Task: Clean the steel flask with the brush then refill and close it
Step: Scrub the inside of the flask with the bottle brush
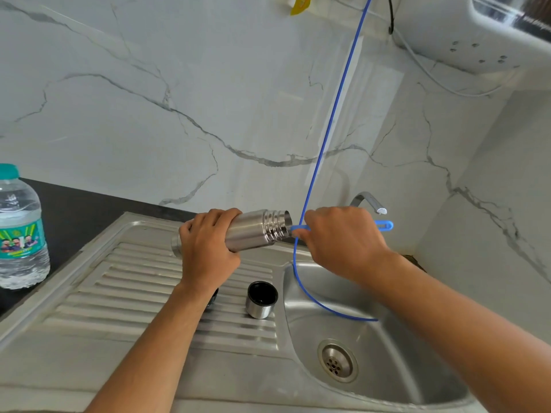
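Nearest: sink basin, drain low in it, bowl otherwise free. A blue tube drops from above the wall, loops across the basin's left rim and runs along its floor.

Left of the basin, ribbed drainboard. Cap stands on the ribs, open end up, just beside the basin edge. A dark object shows behind the left forearm; mostly hidden, cannot tell what it is.

Above the drainboard: flask held level, mouth toward the right, clear of the steel below. Left hand wraps its body, fingers curled round it. Right hand closed on the blue brush handle; handle's loop end sticks out past the knuckles, front end enters the flask mouth. Bristles not in view.

Behind the right hand, tap spout over the basin's rear edge. Far left, bottle upright on the dark counter, well apart from the flask. Marble wall closes off the back.
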Motion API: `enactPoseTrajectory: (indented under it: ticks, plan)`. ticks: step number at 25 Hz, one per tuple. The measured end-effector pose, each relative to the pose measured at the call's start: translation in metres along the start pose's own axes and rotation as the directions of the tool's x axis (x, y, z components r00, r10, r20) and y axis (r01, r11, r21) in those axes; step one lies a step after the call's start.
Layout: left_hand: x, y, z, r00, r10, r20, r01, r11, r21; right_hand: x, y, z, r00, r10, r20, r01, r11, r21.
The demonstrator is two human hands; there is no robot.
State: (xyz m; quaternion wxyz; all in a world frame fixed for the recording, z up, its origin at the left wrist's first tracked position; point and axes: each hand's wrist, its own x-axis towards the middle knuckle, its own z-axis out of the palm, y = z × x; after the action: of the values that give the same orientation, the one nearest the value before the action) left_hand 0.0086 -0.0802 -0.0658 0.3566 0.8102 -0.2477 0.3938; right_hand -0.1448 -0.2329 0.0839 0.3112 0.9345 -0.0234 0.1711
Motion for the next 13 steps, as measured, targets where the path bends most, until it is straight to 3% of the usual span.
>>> enactPoseTrajectory:
  ticks: [2, 4, 7, 10, 13]
  plan:
    - [0.0, 0.001, -0.001, 1.0, -0.015, -0.002, 0.015, 1.0, -0.023, 0.009, -0.005, 0.0, 0.998, -0.058, -0.006, 0.058, 0.998, 0.025]
    - [-0.001, -0.002, -0.005, 1.0, 0.015, -0.011, -0.015, 1.0, -0.02, 0.013, 0.008, 0.002, 0.995, -0.081, 0.066, 0.069, 0.983, 0.172]
    - [0.003, -0.008, -0.011, 0.998, 0.036, -0.049, -0.036, 0.999, 0.02, 0.008, 0.057, -0.006, 0.963, -0.04, 0.265, -0.096, 0.872, 0.481]
    - [0.002, 0.001, -0.007, 0.998, 0.031, -0.056, -0.031, 0.999, -0.008, 0.008, 0.07, -0.009, 0.964, -0.037, 0.264, -0.114, 0.838, 0.534]
    - [0.0, 0.011, -0.004, 0.995, 0.096, -0.023, -0.097, 0.994, -0.054, 0.017, 0.041, -0.005, 0.957, -0.135, 0.256, -0.03, 0.832, 0.554]
